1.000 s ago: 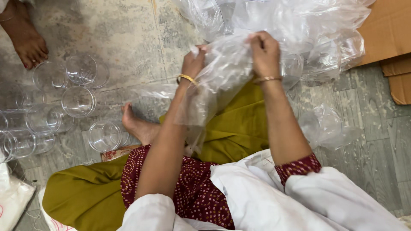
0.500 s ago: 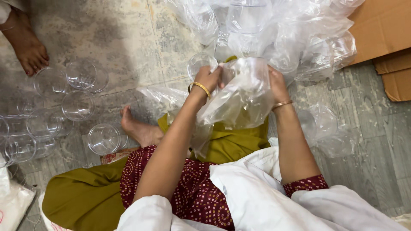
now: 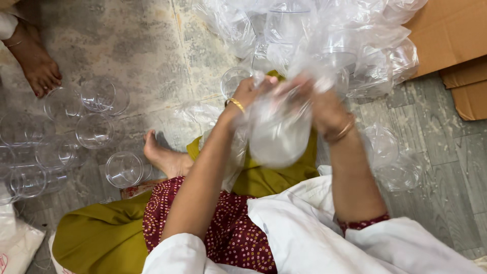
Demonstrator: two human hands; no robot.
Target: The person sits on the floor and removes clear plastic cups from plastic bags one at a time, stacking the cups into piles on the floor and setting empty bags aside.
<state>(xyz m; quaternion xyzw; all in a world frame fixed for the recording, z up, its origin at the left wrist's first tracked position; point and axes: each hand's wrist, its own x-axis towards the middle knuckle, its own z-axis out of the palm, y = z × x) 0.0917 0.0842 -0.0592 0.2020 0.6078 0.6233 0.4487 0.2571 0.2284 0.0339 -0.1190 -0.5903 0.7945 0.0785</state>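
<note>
Grey mottled stone floor (image 3: 152, 45) carries everything in view, and the person sits directly on it.

Nearest the camera, white sleeves and a maroon dotted garment (image 3: 228, 228) cover the lap, with olive-green trousers (image 3: 96, 238) folded beneath. One bare foot (image 3: 165, 157) of the person shows beside the knee.

Both hands are raised over the lap. The left hand (image 3: 248, 94) has its grip closed on one side of a clear plastic-wrapped jar (image 3: 279, 132), fingers curled into the wrapping. The right hand (image 3: 322, 104) grips the other side, but it is motion-blurred and partly veiled by the film, so its fingers cannot be counted or traced. The jar hangs between the two hands above the green trousers; whether it is bare or bagged throughout is hard to make out. Each wrist bears a gold bangle.

Left of the person, clear round jars (image 3: 96, 129) stand open-mouthed on the floor; about eight can be counted, those at the left edge cut off.

Farther off, a heap of wrapped clear containers (image 3: 324, 35) fills the upper middle; their number cannot be told. Flattened cardboard (image 3: 451, 35) lies at the upper right, cut by the frame. Another person's bare foot (image 3: 38, 66) rests at the upper left.
</note>
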